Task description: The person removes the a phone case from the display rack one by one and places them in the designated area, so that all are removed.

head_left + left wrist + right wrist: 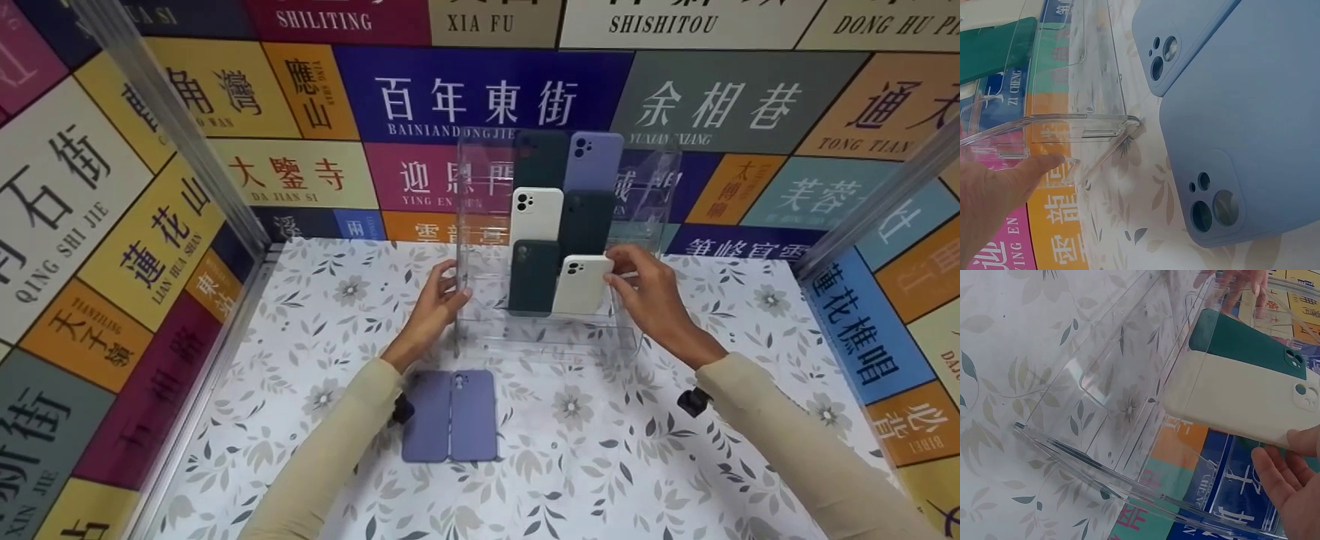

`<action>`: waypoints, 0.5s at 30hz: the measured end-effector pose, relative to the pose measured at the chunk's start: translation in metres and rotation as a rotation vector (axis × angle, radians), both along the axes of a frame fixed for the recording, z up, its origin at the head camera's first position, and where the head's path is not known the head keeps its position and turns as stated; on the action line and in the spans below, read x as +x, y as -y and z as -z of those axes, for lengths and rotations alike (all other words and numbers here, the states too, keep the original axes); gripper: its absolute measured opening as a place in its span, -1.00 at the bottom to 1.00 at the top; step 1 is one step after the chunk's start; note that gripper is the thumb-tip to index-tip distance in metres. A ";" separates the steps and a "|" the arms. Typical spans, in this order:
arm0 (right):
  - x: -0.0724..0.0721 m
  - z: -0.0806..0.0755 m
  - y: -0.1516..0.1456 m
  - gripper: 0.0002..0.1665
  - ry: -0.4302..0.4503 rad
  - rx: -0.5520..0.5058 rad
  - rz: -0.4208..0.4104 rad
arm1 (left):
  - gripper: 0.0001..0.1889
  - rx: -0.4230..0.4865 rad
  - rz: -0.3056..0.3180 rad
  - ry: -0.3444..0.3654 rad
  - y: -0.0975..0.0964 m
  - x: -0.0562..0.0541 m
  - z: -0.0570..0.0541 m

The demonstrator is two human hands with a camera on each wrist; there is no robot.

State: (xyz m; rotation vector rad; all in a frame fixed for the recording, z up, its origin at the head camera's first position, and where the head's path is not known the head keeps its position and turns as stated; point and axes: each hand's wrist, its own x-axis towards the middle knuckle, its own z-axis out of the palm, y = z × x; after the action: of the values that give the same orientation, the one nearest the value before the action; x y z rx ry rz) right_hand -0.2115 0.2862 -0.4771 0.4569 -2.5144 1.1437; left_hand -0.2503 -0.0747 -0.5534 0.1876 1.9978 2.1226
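- White phone case (583, 286) leans in the lowest row of the clear display stand (544, 331), tilted slightly, just beside a dark green case (533, 277).
- My right hand (654, 300) is nearly closed, pinching the white one's right edge, with the thumb over that edge in the right wrist view.
- My left hand (433, 304) is curled round the stand's left side, gripping it, I'd say to steady it.
- Step in hand, as I judge it: settling the white one in its slot. I can't tell whether its lower end is fully seated.
- Next calls for squaring it up, then loosening the right fingers without dragging it.
- Two purple cases (474, 420) lie flat on the floral tabletop (637, 465) near my left forearm, perhaps to be handled afterwards.
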 end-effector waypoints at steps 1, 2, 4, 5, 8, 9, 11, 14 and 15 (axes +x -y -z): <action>0.000 0.000 0.000 -0.60 -0.008 -0.006 -0.002 | -0.32 -0.004 -0.001 0.002 0.000 0.000 0.000; 0.000 0.000 0.000 -0.61 -0.015 -0.011 -0.005 | -0.32 -0.003 -0.001 0.006 -0.001 0.000 0.000; 0.000 -0.001 0.000 -0.62 -0.029 -0.018 -0.012 | -0.32 0.001 -0.004 0.005 -0.001 0.000 -0.001; 0.000 -0.002 -0.001 -0.63 -0.036 -0.024 -0.014 | -0.33 -0.004 -0.006 0.001 -0.002 0.000 0.000; 0.002 -0.005 -0.002 -0.65 -0.065 -0.042 -0.014 | -0.35 -0.020 -0.007 -0.012 -0.002 -0.001 0.001; 0.003 -0.007 -0.003 -0.65 -0.077 -0.050 -0.012 | -0.35 -0.026 -0.006 -0.016 -0.002 -0.001 0.001; 0.005 -0.010 -0.004 -0.66 -0.103 -0.067 -0.009 | -0.36 -0.040 -0.002 -0.025 -0.001 -0.001 0.001; 0.007 -0.015 -0.006 -0.66 -0.134 -0.089 -0.005 | -0.35 -0.037 0.005 -0.033 0.000 -0.001 0.000; 0.008 -0.017 -0.007 -0.66 -0.141 -0.096 -0.005 | -0.35 -0.034 0.006 -0.035 0.000 -0.001 0.000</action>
State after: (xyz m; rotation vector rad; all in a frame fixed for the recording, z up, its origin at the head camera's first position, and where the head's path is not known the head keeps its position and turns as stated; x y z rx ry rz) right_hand -0.2035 0.2932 -0.4603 0.4997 -2.3290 1.1845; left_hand -0.2508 -0.0748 -0.5535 0.2265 2.0491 2.0941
